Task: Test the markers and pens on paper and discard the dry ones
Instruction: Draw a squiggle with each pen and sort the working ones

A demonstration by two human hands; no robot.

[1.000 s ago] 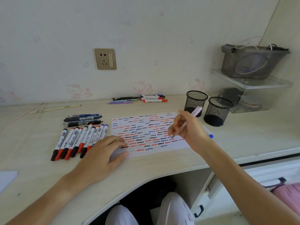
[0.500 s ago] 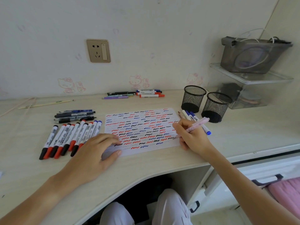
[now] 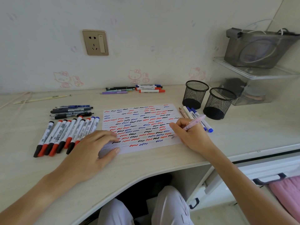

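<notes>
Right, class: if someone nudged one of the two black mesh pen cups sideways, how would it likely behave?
The nearer mesh pen cup looks empty, with open wire walls, so it is probably light and would slide easily on the smooth desk. It stands tall on a narrower base, so a push near the rim might tip it, and then it could roll.

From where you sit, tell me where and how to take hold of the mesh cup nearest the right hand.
Take the nearer mesh cup by its open top rim, from above: it stands upright and looks empty, so fingers can pinch the rim. Its side is awkward, since the second mesh cup stands close on its left and loose markers lie near its base. The right hand holds a pink pen.
</notes>
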